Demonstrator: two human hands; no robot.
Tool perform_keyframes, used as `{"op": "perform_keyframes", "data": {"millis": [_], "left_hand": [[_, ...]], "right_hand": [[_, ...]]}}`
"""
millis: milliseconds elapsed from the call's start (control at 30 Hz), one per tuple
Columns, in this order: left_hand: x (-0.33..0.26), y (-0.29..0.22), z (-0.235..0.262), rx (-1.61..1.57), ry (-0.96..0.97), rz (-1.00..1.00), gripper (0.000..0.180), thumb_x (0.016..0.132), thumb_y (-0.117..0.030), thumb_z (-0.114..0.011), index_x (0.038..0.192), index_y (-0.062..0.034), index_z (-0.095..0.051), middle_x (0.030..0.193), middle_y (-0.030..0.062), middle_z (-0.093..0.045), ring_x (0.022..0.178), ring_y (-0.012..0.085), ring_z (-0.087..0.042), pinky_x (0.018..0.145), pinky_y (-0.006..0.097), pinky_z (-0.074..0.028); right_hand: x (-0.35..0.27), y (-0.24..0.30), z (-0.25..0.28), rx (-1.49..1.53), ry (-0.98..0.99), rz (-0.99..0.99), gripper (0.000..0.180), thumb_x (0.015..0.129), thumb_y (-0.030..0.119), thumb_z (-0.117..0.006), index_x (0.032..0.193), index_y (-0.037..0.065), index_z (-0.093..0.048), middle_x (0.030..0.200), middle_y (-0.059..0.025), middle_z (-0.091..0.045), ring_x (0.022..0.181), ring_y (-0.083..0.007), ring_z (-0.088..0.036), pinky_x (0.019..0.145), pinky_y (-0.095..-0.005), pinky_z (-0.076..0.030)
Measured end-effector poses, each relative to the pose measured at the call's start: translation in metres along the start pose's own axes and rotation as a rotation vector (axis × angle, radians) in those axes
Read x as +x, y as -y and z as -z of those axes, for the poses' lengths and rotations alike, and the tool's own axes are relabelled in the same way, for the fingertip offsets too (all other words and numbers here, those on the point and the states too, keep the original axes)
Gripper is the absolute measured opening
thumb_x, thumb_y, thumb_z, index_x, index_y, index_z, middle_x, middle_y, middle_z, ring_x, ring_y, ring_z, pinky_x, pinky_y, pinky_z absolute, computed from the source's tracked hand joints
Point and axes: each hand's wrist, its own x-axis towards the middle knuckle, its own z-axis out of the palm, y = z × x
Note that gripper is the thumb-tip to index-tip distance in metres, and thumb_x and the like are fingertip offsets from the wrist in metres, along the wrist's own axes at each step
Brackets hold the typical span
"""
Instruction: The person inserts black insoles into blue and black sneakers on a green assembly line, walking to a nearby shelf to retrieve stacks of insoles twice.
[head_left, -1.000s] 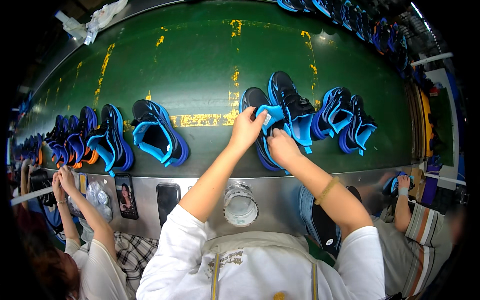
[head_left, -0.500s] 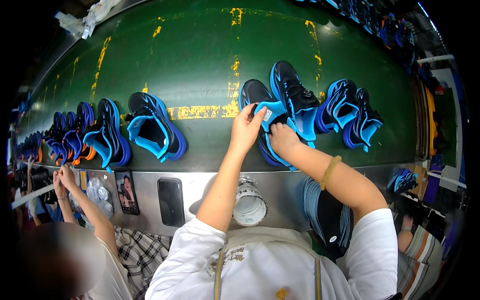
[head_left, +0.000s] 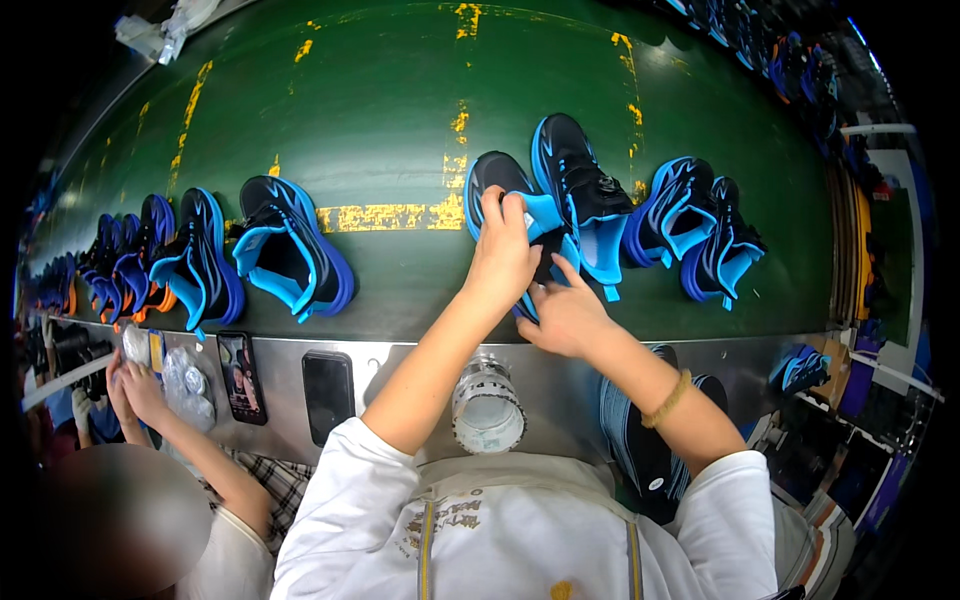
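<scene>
A black sneaker with a bright blue lining and sole edge lies on the green belt, toe pointing away from me. My left hand has its fingers closed on the raised light-blue tongue. At the heel end, my right hand grips the collar, with thumb and fingers around its edge. Both hands cover much of the shoe's opening, so its inside is mostly hidden. A matching sneaker lies close against it on the right.
More sneakers stand to the right, and a row runs off to the left. Along the metal ledge lie two phones, a white-and-clear container and a stack of black-and-blue insoles. A co-worker's hands are at left.
My right hand has come back from the shoe's opening to its heel collar. My left hand has shifted over the tongue. The view has moved slightly, and the co-worker's hands are lower.
</scene>
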Motion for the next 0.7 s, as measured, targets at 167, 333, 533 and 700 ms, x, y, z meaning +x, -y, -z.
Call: {"op": "perform_keyframes", "data": {"millis": [167, 333, 533, 700], "left_hand": [[-0.014, 0.006, -0.002, -0.063, -0.039, -0.030, 0.045, 0.063, 0.004, -0.066, 0.097, -0.0020, -0.037, 0.105, 0.0223, -0.035, 0.098, 0.0409, -0.043, 0.081, 0.039, -0.040], [-0.028, -0.009, 0.019, -0.049, 0.016, -0.145, 0.029, 0.067, 0.000, -0.065, 0.087, -0.0029, -0.044, 0.097, 0.0192, -0.041, 0.099, 0.0355, -0.043, 0.084, 0.037, -0.038], [0.021, 0.019, 0.047, 0.413, 0.013, -0.316, 0.017, 0.083, -0.014, -0.054, 0.095, -0.0035, -0.049, 0.114, 0.0222, -0.044, 0.074, 0.0418, -0.057, 0.062, 0.044, -0.049], [0.045, 0.009, 0.077, 0.479, -0.084, -0.361, 0.010, 0.079, -0.011, -0.057, 0.085, -0.0026, -0.055, 0.091, 0.0148, -0.059, 0.076, 0.0357, -0.058, 0.065, 0.041, -0.047]], "right_hand": [[-0.057, 0.009, -0.068, 0.411, -0.943, -0.074, 0.021, 0.071, 0.009, -0.067, 0.086, -0.001, -0.058, 0.102, -0.0172, -0.048, 0.087, -0.0353, -0.053, 0.080, -0.0406, -0.041], [-0.057, 0.026, -0.106, 0.822, -1.064, -0.058, 0.016, 0.075, 0.007, -0.064, 0.087, -0.001, -0.058, 0.110, -0.0211, -0.044, 0.090, -0.0366, -0.054, 0.075, -0.0380, -0.046], [-0.055, 0.026, -0.055, 0.840, -1.069, -0.045, 0.023, 0.079, 0.011, -0.059, 0.099, 0.001, -0.057, 0.115, -0.0219, -0.045, 0.098, -0.0363, -0.050, 0.083, -0.0411, -0.043], [-0.176, -0.003, -0.056, 0.430, -1.106, -0.181, 0.034, 0.074, 0.008, -0.060, 0.107, 0.002, -0.052, 0.117, -0.0188, -0.046, 0.104, -0.0359, -0.046, 0.088, -0.0446, -0.038]]}}
